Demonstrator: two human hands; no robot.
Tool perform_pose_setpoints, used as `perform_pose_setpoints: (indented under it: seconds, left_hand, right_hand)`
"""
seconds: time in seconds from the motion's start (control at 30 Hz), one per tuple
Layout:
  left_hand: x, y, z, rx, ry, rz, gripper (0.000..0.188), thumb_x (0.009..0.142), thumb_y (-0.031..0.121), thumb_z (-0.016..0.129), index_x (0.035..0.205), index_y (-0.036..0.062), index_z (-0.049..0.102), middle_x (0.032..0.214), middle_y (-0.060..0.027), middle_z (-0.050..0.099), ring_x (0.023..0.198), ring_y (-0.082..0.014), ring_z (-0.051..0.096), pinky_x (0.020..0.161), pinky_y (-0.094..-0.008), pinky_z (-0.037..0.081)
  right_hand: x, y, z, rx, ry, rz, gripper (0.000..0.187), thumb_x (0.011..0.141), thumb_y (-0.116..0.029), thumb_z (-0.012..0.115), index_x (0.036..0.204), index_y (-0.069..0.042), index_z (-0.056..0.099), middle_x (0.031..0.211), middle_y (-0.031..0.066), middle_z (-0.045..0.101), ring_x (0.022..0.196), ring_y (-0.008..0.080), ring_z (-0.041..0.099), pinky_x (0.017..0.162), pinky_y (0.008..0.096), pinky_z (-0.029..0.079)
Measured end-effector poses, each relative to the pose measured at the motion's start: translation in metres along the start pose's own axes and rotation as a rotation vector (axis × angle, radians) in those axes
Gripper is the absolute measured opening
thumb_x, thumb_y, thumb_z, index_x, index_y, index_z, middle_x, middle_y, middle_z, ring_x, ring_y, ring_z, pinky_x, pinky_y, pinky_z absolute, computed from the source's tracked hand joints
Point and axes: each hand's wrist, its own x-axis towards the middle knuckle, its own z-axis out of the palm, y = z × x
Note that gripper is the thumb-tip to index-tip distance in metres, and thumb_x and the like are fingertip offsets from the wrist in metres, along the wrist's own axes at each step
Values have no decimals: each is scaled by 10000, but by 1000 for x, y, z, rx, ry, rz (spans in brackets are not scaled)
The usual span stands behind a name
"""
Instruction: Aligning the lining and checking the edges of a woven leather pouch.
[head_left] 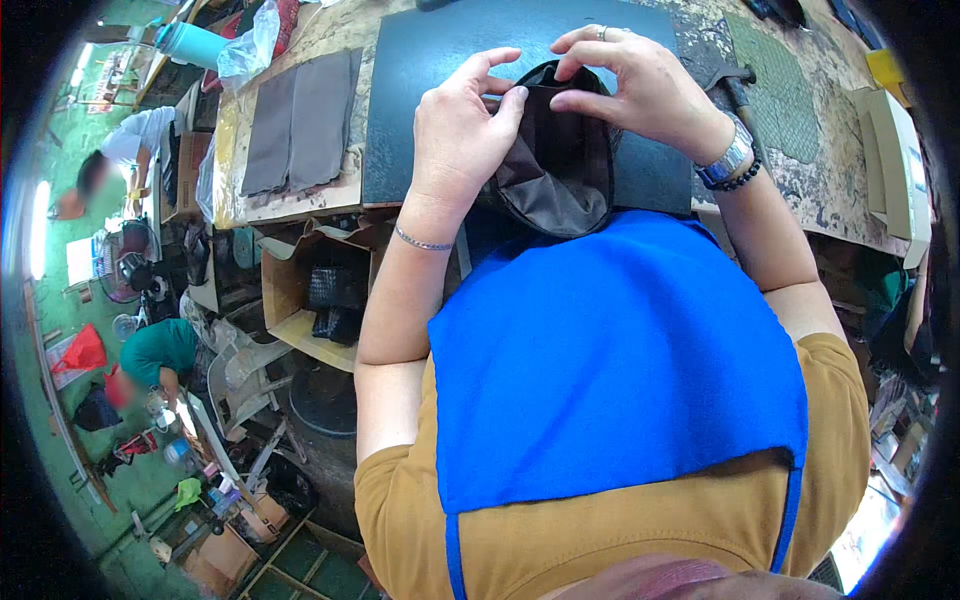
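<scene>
An open dark bag or pouch with a brown lining [560,170] stands with its mouth facing up, at the near edge of the work table and against my blue apron. My left hand [465,125] pinches the left side of its rim between thumb and fingers. On the far right of the mouth, my right hand [640,90] curls over the rim, with fingers and thumb bent around the edge. The bag's outer side is mostly hidden. Beneath both hands lies a dark blue-black cutting mat [420,60].
Folded brown fabric pieces [298,130] lie left of the mat. A hammer [738,95] and a greenish textured sheet [775,90] rest to the right, near a cream box [893,165]. At the back left stands a turquoise bottle [190,44]. Below the table is a cardboard box [285,290]. Other people sit farther left.
</scene>
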Motion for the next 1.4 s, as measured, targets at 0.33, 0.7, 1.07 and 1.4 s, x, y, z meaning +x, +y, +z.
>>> perform_pose_setpoints:
  seconds: [0.33,0.7,1.07,1.4]
  left_hand:
    - [2,-4,0,-40,-15,-11,357,838,114,712,1188,93,646,855,-82,726,722,-87,657,659,-234,515]
    - [10,-10,4,-222,-98,-79,360,849,80,709,1200,65,635,957,-77,707,793,-58,611,703,-193,496]
    - [18,1,8,-326,-170,-139,372,831,48,725,1184,53,607,933,-71,705,766,-46,600,692,-181,487]
    - [16,1,8,-324,-121,-59,367,839,48,725,1186,49,605,944,-83,712,832,-68,633,743,-202,513]
  right_hand:
    - [-2,2,10,-220,67,-238,95,851,-187,698,914,-118,678,1066,6,689,1037,230,626,1039,518,360]
    - [-5,13,26,250,124,114,171,839,-202,701,896,-44,673,826,109,696,777,263,683,701,330,531]
    - [-6,10,23,340,109,194,141,839,-171,696,880,-38,676,801,108,697,740,216,684,677,313,529]
    - [-11,5,11,53,203,-40,140,832,-163,689,881,-44,633,989,121,664,853,305,645,755,376,526]
